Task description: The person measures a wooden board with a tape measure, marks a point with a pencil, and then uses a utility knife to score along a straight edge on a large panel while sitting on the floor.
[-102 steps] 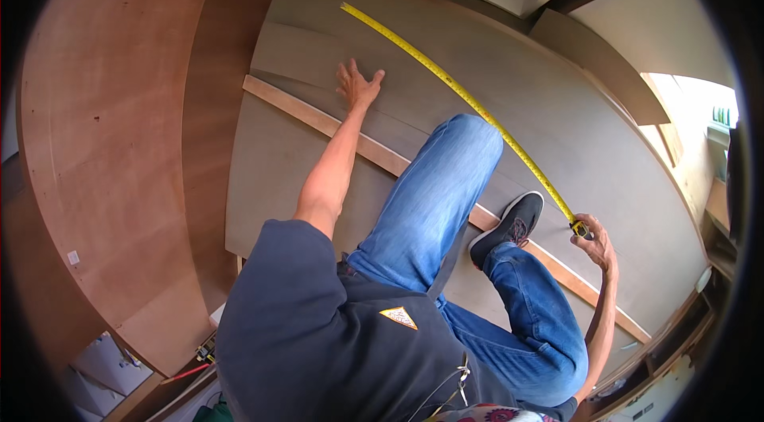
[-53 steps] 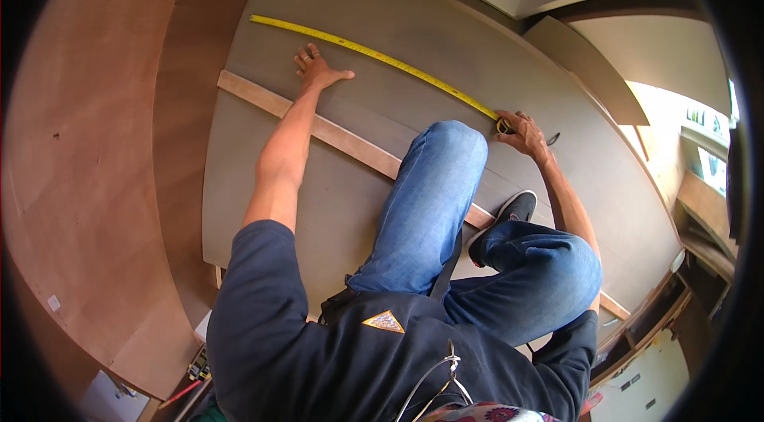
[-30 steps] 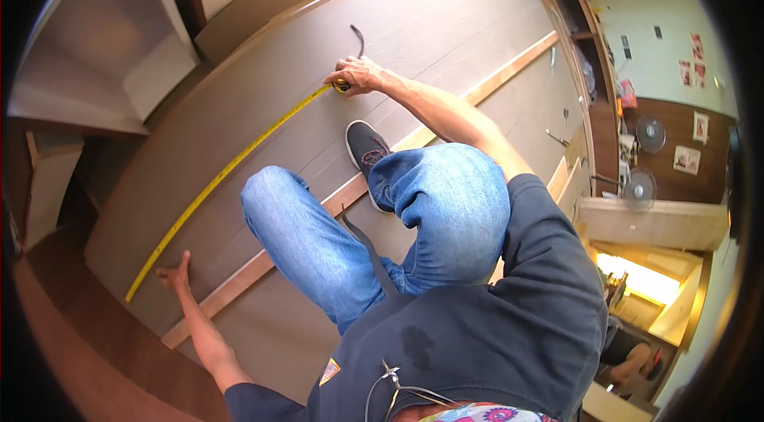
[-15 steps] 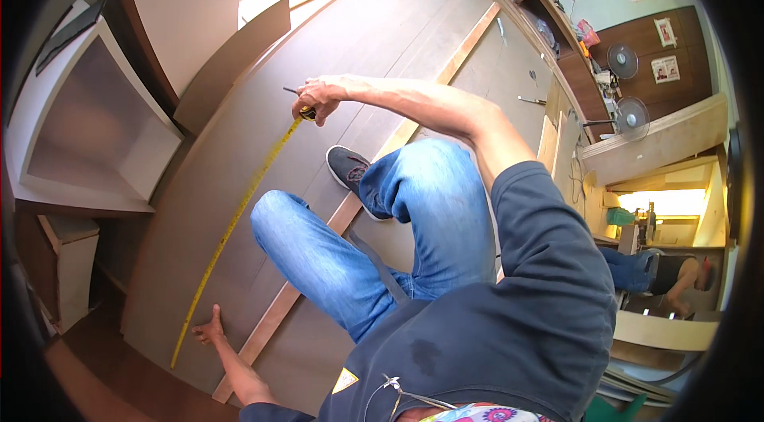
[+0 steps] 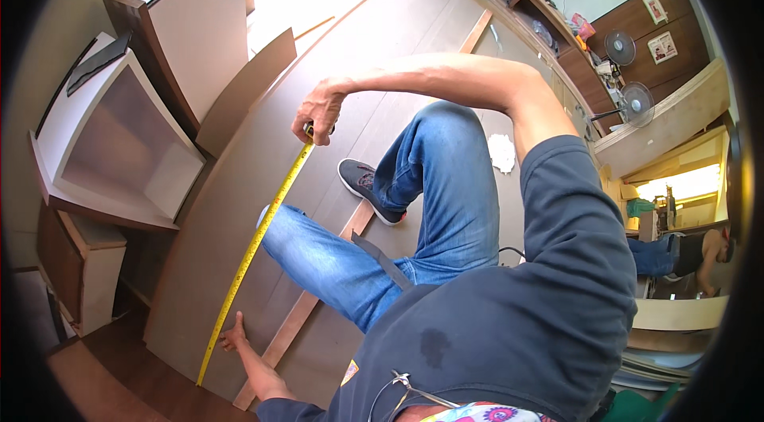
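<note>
Person kneels on a large grey-brown board (image 5: 239, 183) lying flat on the floor, one knee down, one dark shoe (image 5: 368, 189) planted on it.

Yellow tape measure (image 5: 253, 248) is drawn out along the board, close to and roughly parallel with its left long edge. Far end sits under the right hand (image 5: 320, 110); near end reaches the board's near short edge, by the left hand (image 5: 233, 334).

Right hand: fingers curled tight around the tape's case end, pinching it down onto the board surface. The case itself is mostly hidden inside the grip.

Left hand: fingers spread flat, pressing on the board just beside the tape near the near edge. Cannot tell whether they pin the blade itself or only brace on the wood; nothing is closed in them.

A light wooden batten (image 5: 350, 231) runs lengthwise down the board, passing under the legs, apart from the tape.

Progress, as a judgement: the tape is fully extended and held taut at both ends, so the span along this edge looks set for reading. No pencil or marker shows in either hand, and no mark is visible on the board beside the tape, so any marking looks not yet done.

Around: open white cabinet carcass (image 5: 111, 143) left of the board, upright panels (image 5: 199, 40) behind it, white rag (image 5: 501, 153) at the board's right side.
</note>
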Demonstrator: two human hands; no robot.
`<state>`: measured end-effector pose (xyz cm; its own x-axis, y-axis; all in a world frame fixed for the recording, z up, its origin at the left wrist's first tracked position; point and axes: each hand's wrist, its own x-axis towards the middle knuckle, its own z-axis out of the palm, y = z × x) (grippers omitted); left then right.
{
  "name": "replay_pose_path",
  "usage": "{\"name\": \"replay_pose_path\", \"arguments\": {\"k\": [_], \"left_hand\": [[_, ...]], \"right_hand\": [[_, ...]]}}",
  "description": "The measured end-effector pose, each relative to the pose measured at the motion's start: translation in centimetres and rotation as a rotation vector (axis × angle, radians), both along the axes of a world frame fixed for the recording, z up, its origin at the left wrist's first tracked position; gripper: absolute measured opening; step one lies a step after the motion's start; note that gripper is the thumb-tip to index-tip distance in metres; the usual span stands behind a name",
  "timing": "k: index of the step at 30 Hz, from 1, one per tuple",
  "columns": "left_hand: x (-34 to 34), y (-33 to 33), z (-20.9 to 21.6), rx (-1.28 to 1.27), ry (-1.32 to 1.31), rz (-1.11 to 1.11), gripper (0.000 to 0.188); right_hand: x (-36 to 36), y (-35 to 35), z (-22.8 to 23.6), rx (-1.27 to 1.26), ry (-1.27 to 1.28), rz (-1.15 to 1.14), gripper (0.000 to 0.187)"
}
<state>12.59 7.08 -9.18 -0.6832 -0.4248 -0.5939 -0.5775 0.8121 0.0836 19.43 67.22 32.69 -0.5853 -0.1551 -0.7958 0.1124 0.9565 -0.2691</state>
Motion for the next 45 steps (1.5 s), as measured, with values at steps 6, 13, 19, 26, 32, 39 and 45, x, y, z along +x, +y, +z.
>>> {"name": "replay_pose_path", "arguments": {"k": [6, 13, 19, 26, 32, 39, 45], "left_hand": [[0.1, -0.2, 0.1, 0.033, -0.01, -0.005, 0.149], [-0.3, -6.2, -3.5, 0.01, 0.094, 0.046, 0.154], [-0.4, -3.6, -0.4, -0.032, -0.026, -0.037, 0.154], [1.1, -4.6, 1.6, -0.065, -0.051, -0.03, 0.132], [2.8, -7.4, 2.9, 0.34, 0.108, 0.191, 0.093], [6.1, 3.8, 6.2, 0.507, 0.802, 0.051, 0.046], [12.2, 28.3, 21.0, 1.279, 0.512, -0.09, 0.038]], "right_hand": [[1.6, -1.5, 0.6, -0.003, 0.068, -0.007, 0.043], [2.7, -1.7, 0.9, -0.114, 0.182, 0.059, 0.044], [7.9, 0.5, 2.9, -0.19, 0.225, -0.074, 0.039], [15.2, 1.0, 5.5, -0.076, 0.15, -0.198, 0.059], [15.9, 0.2, 7.4, 0.15, -0.062, -0.227, 0.06], [17.2, 2.3, 11.7, 0.067, 0.059, -0.406, 0.065], [20.7, 3.4, 12.5, -0.152, 0.37, -0.824, 0.061]]}}
